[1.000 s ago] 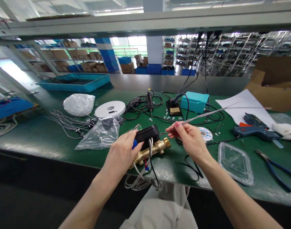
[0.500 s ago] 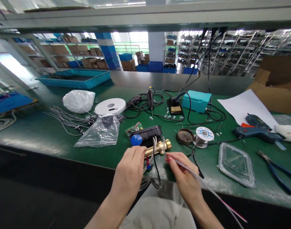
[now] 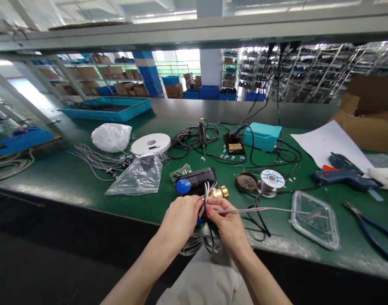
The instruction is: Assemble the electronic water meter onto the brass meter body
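My left hand [image 3: 183,214] is closed, its fingertips pinching at the grey cables [image 3: 207,190] that hang from a black housing [image 3: 200,176] with a blue round cap [image 3: 182,186]. Close against it, my right hand [image 3: 227,220] pinches a grey cable [image 3: 244,210] whose loose end, with a pink wire, stretches right over a clear plastic lid [image 3: 315,220]. Behind the fingers lies a brass pipe fitting [image 3: 224,192], partly covered. A green circuit board [image 3: 181,170] sits beside the housing. The exact grip of the left fingertips is partly hidden.
Solder spool [image 3: 272,180], round tin [image 3: 246,182], soldering station [image 3: 263,136] and electric screwdriver [image 3: 202,133] stand behind. Blue-handled pliers [image 3: 368,231] and a glue gun [image 3: 346,173] lie right. A clear bag [image 3: 136,176] and cables [image 3: 92,159] lie left.
My right hand has moved left, up to my left hand at the cables. The cable's loose end has swung up from the lap side to over the plastic lid.
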Tool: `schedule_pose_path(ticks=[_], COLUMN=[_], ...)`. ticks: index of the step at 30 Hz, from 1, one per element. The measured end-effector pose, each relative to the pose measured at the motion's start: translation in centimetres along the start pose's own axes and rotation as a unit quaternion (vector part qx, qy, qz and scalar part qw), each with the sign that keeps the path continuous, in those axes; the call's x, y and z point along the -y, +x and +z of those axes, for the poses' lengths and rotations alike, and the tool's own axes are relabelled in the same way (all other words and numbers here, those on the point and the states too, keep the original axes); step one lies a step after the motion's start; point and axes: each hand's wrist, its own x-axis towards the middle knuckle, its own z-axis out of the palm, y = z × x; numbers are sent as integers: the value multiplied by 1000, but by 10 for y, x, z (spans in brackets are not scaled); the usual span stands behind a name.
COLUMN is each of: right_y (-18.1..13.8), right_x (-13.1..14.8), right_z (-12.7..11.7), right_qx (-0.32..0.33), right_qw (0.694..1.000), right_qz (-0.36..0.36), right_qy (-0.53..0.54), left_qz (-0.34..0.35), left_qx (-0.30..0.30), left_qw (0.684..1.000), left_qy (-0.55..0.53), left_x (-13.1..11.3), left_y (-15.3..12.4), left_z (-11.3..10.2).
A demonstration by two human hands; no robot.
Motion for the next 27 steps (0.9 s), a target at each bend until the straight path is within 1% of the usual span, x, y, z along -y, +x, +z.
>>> schedule_pose_path(ticks=[3,7,9,12,14,16,17,18,19,20,21,22,23,24,25,27], right_y=[1,2,-2,-17,-30,-43,-49,-54,-59,-64,-68,-70,-72,-72,-70,-62], right_x=[-3,-9,-10,-8,-1,7,11,15,18,20,22,22,23,23,23,26], right_z=[-1,-4,-7,-17,-26,-34,-37,-39,-40,-41,-41,-40,-39,-38,-37,-33], right_qx=[9,15,11,-6,-21,-27,-11,18,56,94,124,138,134,118,95,46], right_qw=[1000,1000,1000,998,994,986,980,973,966,962,960,962,965,964,955,922], right_qz=[0,9,20,57,102,162,196,225,244,247,234,204,160,107,52,-71], right_qy=[4,-7,-16,-25,-23,-30,-39,-50,-60,-71,-88,-117,-159,-214,-275,-379], left_qz=[-5,-37,-53,-73,-84,-93,-94,-95,-96,-95,-93,-88,-80,-68,-53,-22], left_qx=[16,34,16,-36,-66,-93,-104,-112,-118,-120,-122,-125,-127,-130,-134,-151], left_qw=[1000,998,998,996,994,991,990,989,988,987,987,988,988,987,984,978], left_qy=[-21,-41,-39,-23,-8,-3,-13,-28,-43,-49,-39,-13,23,64,100,142], left_x=[0,-1,-3,-8,-12,-15,-16,-16,-16,-15,-15,-15,-14,-14,-15,-15], left_y=[7,14,14,9,3,-2,-4,-5,-5,-5,-5,-5,-5,-5,-6,-7], left_z=[1,3,5,5,4,3,3,3,3,3,3,3,3,2,2,1])
